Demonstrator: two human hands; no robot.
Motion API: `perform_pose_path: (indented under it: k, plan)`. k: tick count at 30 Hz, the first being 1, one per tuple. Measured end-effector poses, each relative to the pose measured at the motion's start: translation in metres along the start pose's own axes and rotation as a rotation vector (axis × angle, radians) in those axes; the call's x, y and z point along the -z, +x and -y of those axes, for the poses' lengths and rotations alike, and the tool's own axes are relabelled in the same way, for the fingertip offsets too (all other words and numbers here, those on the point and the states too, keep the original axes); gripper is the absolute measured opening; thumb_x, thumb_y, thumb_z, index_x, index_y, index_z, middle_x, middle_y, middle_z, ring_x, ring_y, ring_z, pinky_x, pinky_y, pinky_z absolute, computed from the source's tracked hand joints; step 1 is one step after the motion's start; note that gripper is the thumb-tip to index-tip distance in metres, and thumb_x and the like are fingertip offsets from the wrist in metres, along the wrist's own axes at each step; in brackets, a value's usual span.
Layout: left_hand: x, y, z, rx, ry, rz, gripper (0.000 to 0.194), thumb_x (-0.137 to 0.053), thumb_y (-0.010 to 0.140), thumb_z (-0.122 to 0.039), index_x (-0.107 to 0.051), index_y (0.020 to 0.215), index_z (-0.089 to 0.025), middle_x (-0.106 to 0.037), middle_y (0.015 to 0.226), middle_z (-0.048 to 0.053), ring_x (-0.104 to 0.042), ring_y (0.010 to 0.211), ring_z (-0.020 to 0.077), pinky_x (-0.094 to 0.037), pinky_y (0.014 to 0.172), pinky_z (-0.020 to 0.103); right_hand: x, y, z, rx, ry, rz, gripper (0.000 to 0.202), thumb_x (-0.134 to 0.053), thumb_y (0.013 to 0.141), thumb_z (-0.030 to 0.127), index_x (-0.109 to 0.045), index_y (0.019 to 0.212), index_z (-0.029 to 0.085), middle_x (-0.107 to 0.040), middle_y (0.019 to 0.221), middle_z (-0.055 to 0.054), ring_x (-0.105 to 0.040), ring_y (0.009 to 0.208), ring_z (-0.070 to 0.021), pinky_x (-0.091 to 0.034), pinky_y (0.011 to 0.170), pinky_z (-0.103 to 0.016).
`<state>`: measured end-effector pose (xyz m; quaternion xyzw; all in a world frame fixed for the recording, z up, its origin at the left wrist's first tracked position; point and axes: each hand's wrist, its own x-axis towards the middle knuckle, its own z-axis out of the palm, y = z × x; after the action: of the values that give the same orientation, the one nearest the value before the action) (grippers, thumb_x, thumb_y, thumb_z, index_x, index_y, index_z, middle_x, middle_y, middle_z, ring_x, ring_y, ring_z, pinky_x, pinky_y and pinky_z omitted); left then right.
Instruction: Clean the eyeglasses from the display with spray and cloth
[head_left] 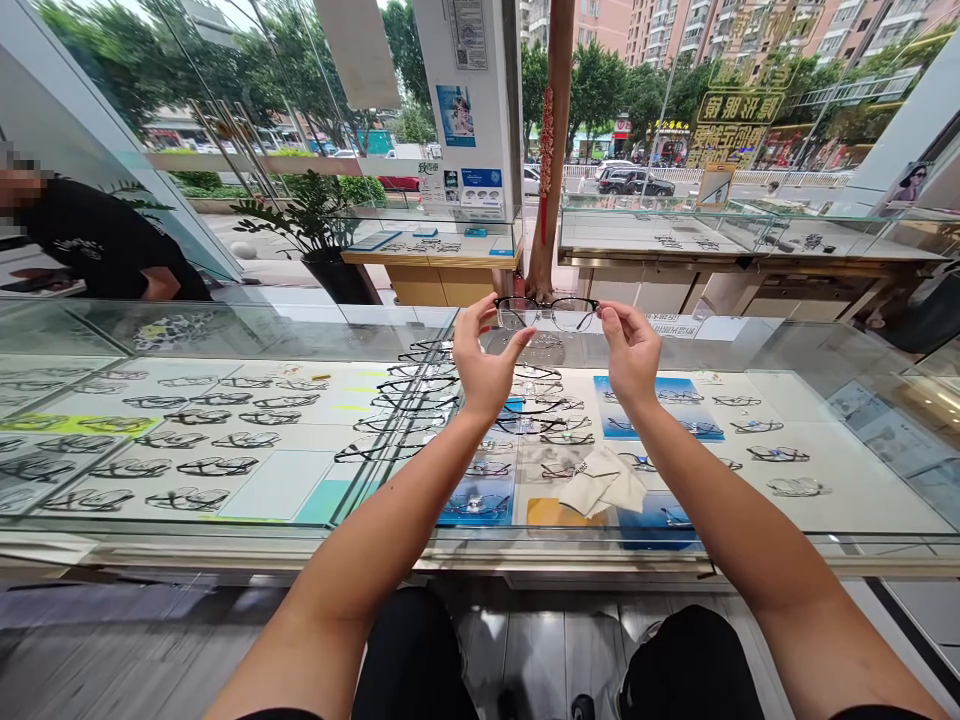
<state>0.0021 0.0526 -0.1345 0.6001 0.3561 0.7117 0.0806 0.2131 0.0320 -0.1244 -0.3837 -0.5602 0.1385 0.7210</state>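
Glasses (552, 303) held up over far part of tabletop (247, 545). Left grip (484, 368) has one end of frame, thumb jutting out by lens; right grip (634, 358) pinches other end. From my end: lifting looks done, putting down left. Can't tell how clean lenses are. Cloth (604, 484) lies loose nearer front edge, untouched. Air around glasses looks open sideways; wooden post (549, 190) stands beyond. Other person (112, 240) well apart, off left. Glass edges and rows of frames (217, 466) below, so I'd stay high.
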Motion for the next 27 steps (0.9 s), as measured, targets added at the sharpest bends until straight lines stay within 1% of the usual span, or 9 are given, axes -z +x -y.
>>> perform_pose_path:
  k: [2, 4, 7, 10, 15, 18, 21, 24, 27]
  plan:
    - [-0.002, 0.0, 0.005, 0.056, -0.02, 0.003, 0.069, -0.091, 0.084, -0.07, -0.072, 0.14, -0.034, -0.074, 0.136, 0.011, -0.073, 0.123, 0.0292, -0.062, 0.104, 0.048, 0.0, 0.0, 0.0, 0.016, -0.013, -0.002, 0.039, -0.068, 0.105, 0.061, -0.082, 0.114, 0.026, -0.08, 0.117, -0.009, -0.078, 0.109, -0.0233, -0.064, 0.102, -0.044]
    - [-0.003, -0.001, 0.009, 0.084, -0.018, -0.006, 0.068, -0.091, 0.084, -0.07, -0.072, 0.139, -0.034, -0.075, 0.135, 0.012, -0.074, 0.121, 0.0295, -0.063, 0.099, 0.047, 0.0, 0.0, 0.0, 0.023, -0.018, -0.001, 0.038, -0.068, 0.105, 0.061, -0.082, 0.113, 0.026, -0.08, 0.116, -0.009, -0.077, 0.107, -0.0228, -0.064, 0.101, -0.044]
    - [-0.003, -0.001, 0.012, 0.064, 0.016, -0.014, 0.064, -0.089, 0.087, -0.069, -0.073, 0.138, -0.035, -0.076, 0.132, 0.012, -0.075, 0.119, 0.0288, -0.063, 0.093, 0.044, 0.0, 0.0, -0.002, 0.019, -0.049, 0.013, 0.04, -0.066, 0.106, 0.062, -0.081, 0.112, 0.026, -0.081, 0.116, -0.009, -0.077, 0.107, -0.0226, -0.065, 0.099, -0.044]
    - [-0.002, -0.001, 0.008, 0.038, 0.047, -0.031, 0.061, -0.088, 0.088, -0.069, -0.073, 0.136, -0.036, -0.075, 0.13, 0.011, -0.074, 0.117, 0.0278, -0.061, 0.089, 0.042, 0.0, 0.0, -0.007, -0.004, -0.052, 0.03, 0.042, -0.064, 0.106, 0.063, -0.081, 0.113, 0.026, -0.082, 0.117, -0.01, -0.078, 0.108, -0.0231, -0.065, 0.1, -0.044]
    - [0.0, -0.001, -0.004, 0.035, 0.081, -0.065, 0.063, -0.091, 0.083, -0.07, -0.076, 0.133, -0.034, -0.073, 0.125, 0.009, -0.072, 0.116, 0.0281, -0.058, 0.09, 0.042, -0.002, -0.001, -0.016, -0.088, 0.009, 0.063, 0.046, -0.065, 0.103, 0.068, -0.08, 0.111, 0.026, -0.083, 0.111, -0.009, -0.078, 0.103, -0.0234, -0.065, 0.095, -0.044]
    - [0.001, -0.001, -0.009, -0.004, 0.095, -0.065, 0.065, -0.091, 0.083, -0.071, -0.075, 0.134, -0.033, -0.072, 0.126, 0.009, -0.07, 0.115, 0.0282, -0.058, 0.092, 0.043, -0.003, -0.001, -0.017, -0.148, 0.059, 0.063, 0.047, -0.07, 0.099, 0.071, -0.081, 0.107, 0.025, -0.083, 0.107, -0.008, -0.077, 0.101, -0.0233, -0.064, 0.096, -0.044]
    - [0.002, 0.0, -0.012, -0.06, 0.102, -0.047, 0.067, -0.089, 0.085, -0.071, -0.073, 0.137, -0.032, -0.072, 0.129, 0.01, -0.069, 0.116, 0.0292, -0.059, 0.096, 0.046, -0.003, -0.001, -0.016, -0.173, 0.094, 0.04, 0.048, -0.073, 0.096, 0.072, -0.08, 0.104, 0.025, -0.084, 0.107, -0.008, -0.077, 0.104, -0.0239, -0.063, 0.099, -0.044]
    - [0.003, 0.001, -0.011, -0.135, 0.112, -0.029, 0.068, -0.088, 0.086, -0.071, -0.072, 0.139, -0.032, -0.072, 0.131, 0.011, -0.069, 0.12, 0.0305, -0.059, 0.1, 0.049, -0.004, 0.0, -0.011, -0.144, 0.098, 0.002, 0.048, -0.075, 0.095, 0.072, -0.079, 0.103, 0.025, -0.083, 0.104, -0.007, -0.077, 0.102, -0.0234, -0.063, 0.096, -0.042]
    - [0.004, 0.002, -0.009, -0.193, 0.115, -0.036, 0.069, -0.089, 0.085, -0.071, -0.072, 0.138, -0.032, -0.072, 0.132, 0.011, -0.069, 0.124, 0.0314, -0.06, 0.101, 0.049, -0.003, 0.001, -0.006, -0.08, 0.074, -0.011, 0.046, -0.074, 0.096, 0.071, -0.078, 0.103, 0.025, -0.082, 0.101, -0.007, -0.075, 0.098, -0.0225, -0.063, 0.091, -0.04]
